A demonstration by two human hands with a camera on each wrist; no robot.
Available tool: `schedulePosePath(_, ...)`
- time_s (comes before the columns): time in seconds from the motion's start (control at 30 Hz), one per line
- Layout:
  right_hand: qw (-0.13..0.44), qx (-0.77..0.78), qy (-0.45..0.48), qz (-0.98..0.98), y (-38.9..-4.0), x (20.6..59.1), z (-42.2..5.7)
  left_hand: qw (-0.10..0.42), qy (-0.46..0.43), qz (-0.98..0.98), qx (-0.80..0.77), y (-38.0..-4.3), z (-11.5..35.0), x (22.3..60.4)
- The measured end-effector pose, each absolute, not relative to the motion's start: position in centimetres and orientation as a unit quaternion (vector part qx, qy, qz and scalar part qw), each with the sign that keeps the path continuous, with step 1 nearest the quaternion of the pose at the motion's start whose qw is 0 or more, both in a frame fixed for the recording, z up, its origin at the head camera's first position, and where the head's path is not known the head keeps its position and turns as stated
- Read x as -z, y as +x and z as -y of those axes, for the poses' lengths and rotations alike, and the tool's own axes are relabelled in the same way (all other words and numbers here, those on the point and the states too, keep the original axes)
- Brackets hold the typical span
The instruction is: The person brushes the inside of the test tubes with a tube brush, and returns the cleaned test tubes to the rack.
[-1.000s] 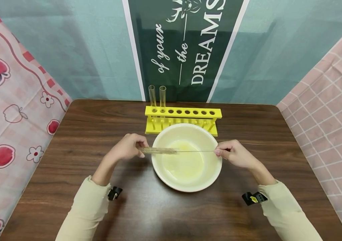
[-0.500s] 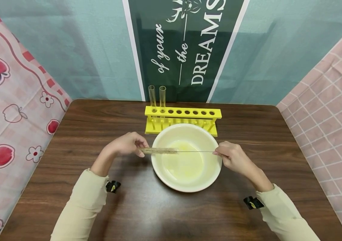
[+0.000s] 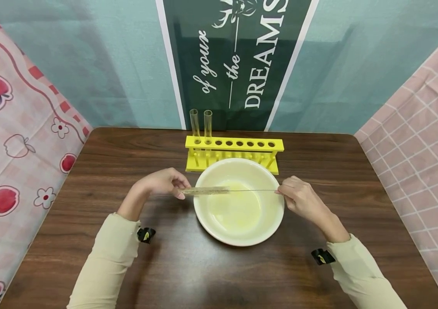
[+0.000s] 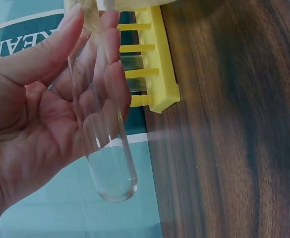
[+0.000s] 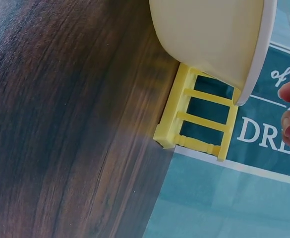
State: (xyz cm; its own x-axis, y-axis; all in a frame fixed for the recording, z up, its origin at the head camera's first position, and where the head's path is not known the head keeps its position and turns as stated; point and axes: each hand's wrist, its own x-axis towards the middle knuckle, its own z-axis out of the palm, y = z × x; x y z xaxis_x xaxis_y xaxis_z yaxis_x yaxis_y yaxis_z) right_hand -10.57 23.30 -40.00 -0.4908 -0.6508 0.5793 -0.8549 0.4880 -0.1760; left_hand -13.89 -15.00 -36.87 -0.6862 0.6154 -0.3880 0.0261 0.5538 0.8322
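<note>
A clear glass test tube (image 3: 203,191) lies nearly level over the left half of a white bowl (image 3: 238,241). My left hand (image 3: 164,182) holds it near its rounded end between thumb and fingers. In the left wrist view the tube's bare end (image 4: 110,168) reaches past the palm. Pale bristles of a test tube brush (image 4: 88,14) fill part of the tube farther up. From the tube's mouth the brush's thin twisted wire (image 3: 253,190) runs right. My right hand (image 3: 301,198) pinches that wire at the bowl's right rim. Pale yellowish liquid appears to lie in the bowl.
Behind the bowl stands a yellow test tube rack (image 3: 238,149), close to its far rim. Two upright test tubes (image 3: 208,124) stand in its leftmost holes. All of this is on a dark wooden table (image 3: 219,279), with a blue-green cloth (image 3: 126,64) hanging behind.
My right hand has turned so its knuckles face more upward, and has risen slightly with the wire. The tube tilts up a little at its mouth. My left hand keeps its hold.
</note>
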Motion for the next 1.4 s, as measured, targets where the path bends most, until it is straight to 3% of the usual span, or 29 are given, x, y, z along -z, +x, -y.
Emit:
schedulePosePath(0.27, 0.165, -0.251, 0.403, 0.864, -10.3, 39.7, -23.9, 0.328, 0.192, -0.822, -0.424, -13.9, 15.4, 37.1)
schedulePosePath(0.7, -0.101, -0.443, 0.203, 0.868, -10.6, 38.2, -25.1, 0.182, 0.195, -0.899, -0.348, -12.6, 14.7, 36.4)
schedulePosePath(0.87, -0.163, -0.475, 0.146, 0.853, -10.7, 37.8, -25.5, 0.15, 0.191, -0.908, -0.341, -12.2, 14.5, 36.7)
schedulePosePath(1.13, -0.227, -0.55, 0.068, 0.801, -11.0, 37.4, -25.9, 0.116, 0.18, -0.913, -0.348, -11.5, 14.5, 37.3)
schedulePosePath(1.4, -0.205, -0.469, 0.103, 0.853, -11.0, 37.6, -26.4, 0.128, 0.188, -0.906, -0.358, -11.5, 15.1, 37.4)
